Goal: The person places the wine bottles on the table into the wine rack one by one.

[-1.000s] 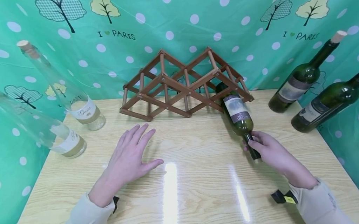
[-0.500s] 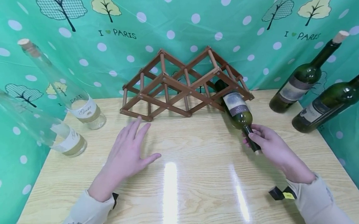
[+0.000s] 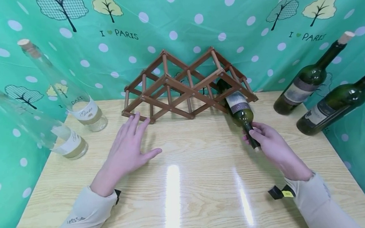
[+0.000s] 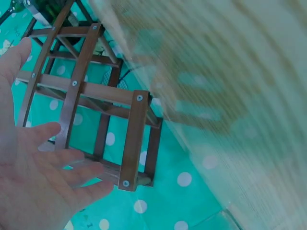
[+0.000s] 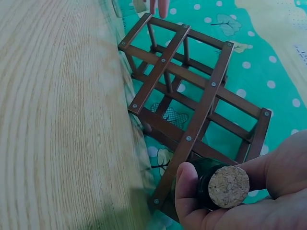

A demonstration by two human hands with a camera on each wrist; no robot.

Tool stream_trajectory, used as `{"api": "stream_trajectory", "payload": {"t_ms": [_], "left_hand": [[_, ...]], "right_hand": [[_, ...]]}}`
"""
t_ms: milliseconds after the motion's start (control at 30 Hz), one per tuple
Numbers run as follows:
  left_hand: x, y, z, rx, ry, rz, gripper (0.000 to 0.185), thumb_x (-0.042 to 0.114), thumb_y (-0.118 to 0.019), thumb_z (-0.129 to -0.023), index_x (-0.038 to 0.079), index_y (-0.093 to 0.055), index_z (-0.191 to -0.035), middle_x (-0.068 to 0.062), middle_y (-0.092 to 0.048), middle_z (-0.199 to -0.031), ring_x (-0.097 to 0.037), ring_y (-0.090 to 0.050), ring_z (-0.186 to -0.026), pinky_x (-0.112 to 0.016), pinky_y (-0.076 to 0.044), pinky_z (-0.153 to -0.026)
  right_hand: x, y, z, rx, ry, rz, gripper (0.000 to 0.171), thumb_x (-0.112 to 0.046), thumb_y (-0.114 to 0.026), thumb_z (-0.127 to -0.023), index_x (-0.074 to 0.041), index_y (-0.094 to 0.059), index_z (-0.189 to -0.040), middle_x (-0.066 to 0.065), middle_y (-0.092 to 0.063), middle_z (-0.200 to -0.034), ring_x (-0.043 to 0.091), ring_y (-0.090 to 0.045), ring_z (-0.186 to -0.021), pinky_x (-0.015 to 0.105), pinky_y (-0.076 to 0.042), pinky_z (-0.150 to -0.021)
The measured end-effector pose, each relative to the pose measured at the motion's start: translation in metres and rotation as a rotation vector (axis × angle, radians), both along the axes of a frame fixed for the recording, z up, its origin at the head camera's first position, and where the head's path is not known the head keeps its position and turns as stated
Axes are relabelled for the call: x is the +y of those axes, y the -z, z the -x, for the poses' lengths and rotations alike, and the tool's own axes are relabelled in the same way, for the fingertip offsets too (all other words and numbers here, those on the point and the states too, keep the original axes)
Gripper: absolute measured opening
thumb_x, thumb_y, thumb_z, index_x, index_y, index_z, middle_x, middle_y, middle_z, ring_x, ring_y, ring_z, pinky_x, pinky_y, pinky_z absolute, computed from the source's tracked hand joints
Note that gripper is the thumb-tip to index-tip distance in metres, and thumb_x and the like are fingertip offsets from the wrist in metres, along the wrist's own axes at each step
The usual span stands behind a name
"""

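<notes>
My right hand [image 3: 270, 144] grips a dark green wine bottle [image 3: 243, 116] by its neck. The bottle's base end lies inside the right opening of a brown wooden wine rack [image 3: 188, 92], and its neck slants toward me. In the right wrist view the cork [image 5: 229, 187] faces the camera, with thumb and fingers around the neck. My left hand [image 3: 125, 149] has its fingers spread and holds nothing; its fingertips are right at the rack's lower left corner. In the left wrist view the open palm [image 4: 43, 187] shows beside the rack's end slats [image 4: 132, 143].
Two clear corked bottles, one nearer [image 3: 70, 144] and one farther [image 3: 87, 114], stand on the left of the wooden table [image 3: 205, 198]. Two dark green wine bottles, one behind [image 3: 299, 88] and one in front [image 3: 327, 111], stand at right. A green polka-dot cloth [image 3: 194, 20] rises behind the rack.
The right hand has pushed the wine bottle farther back into the rack. The left hand has moved forward to the rack's left corner. The rack and other bottles have stayed in place.
</notes>
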State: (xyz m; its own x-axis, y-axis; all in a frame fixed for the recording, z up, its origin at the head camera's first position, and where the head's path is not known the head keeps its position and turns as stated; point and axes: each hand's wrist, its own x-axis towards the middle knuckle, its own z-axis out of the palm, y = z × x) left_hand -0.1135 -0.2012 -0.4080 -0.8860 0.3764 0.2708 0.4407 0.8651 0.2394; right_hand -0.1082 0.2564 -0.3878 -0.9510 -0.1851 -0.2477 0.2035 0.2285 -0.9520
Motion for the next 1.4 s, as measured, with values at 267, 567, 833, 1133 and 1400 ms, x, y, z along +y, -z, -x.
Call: {"api": "stream_trajectory", "payload": {"t_ms": [267,567,833,1133,1400], "left_hand": [[0.005,0.0,-0.003,-0.005,0.014,0.01,0.109,0.069,-0.078,-0.085,0.007,-0.037,-0.164,-0.025,-0.023,-0.172,-0.05,-0.021,-0.156,-0.067,-0.025,-0.123],[0.006,0.0,-0.004,0.009,0.02,0.015,0.109,0.069,-0.079,-0.084,0.008,-0.037,-0.164,-0.022,-0.024,-0.172,-0.051,-0.023,-0.156,-0.068,-0.027,-0.121],[0.008,0.001,-0.006,0.026,0.032,0.018,0.109,0.07,-0.079,-0.084,0.007,-0.038,-0.163,-0.023,-0.025,-0.171,-0.052,-0.025,-0.155,-0.068,-0.028,-0.122],[0.01,0.001,-0.009,0.026,0.037,0.029,0.109,0.07,-0.078,-0.084,0.007,-0.038,-0.163,-0.022,-0.024,-0.172,-0.051,-0.024,-0.155,-0.067,-0.028,-0.122],[0.011,0.002,-0.01,0.023,0.036,0.028,0.109,0.07,-0.078,-0.084,0.008,-0.038,-0.164,-0.021,-0.024,-0.172,-0.05,-0.024,-0.156,-0.067,-0.028,-0.122]], "right_hand": [[-0.004,0.002,0.01,-0.005,0.024,0.014,0.061,-0.018,-0.033,-0.117,0.012,-0.006,-0.164,0.037,-0.044,-0.148,0.023,-0.062,-0.121,0.029,-0.054,-0.103],[-0.011,0.005,0.02,-0.016,0.05,0.065,0.059,-0.016,-0.033,-0.117,0.011,-0.01,-0.164,0.035,-0.043,-0.147,0.021,-0.062,-0.118,0.029,-0.054,-0.103],[-0.014,0.007,0.029,-0.009,0.068,0.087,0.06,-0.018,-0.033,-0.117,0.011,-0.009,-0.164,0.038,-0.042,-0.148,0.025,-0.063,-0.121,0.03,-0.053,-0.105],[-0.015,0.008,0.035,-0.002,0.09,0.128,0.059,-0.016,-0.036,-0.117,0.012,-0.011,-0.163,0.032,-0.049,-0.14,0.019,-0.065,-0.113,0.028,-0.055,-0.1],[-0.018,0.006,0.039,-0.005,0.097,0.14,0.059,-0.015,-0.036,-0.116,0.011,-0.012,-0.163,0.03,-0.049,-0.138,0.021,-0.065,-0.112,0.025,-0.056,-0.095]]}}
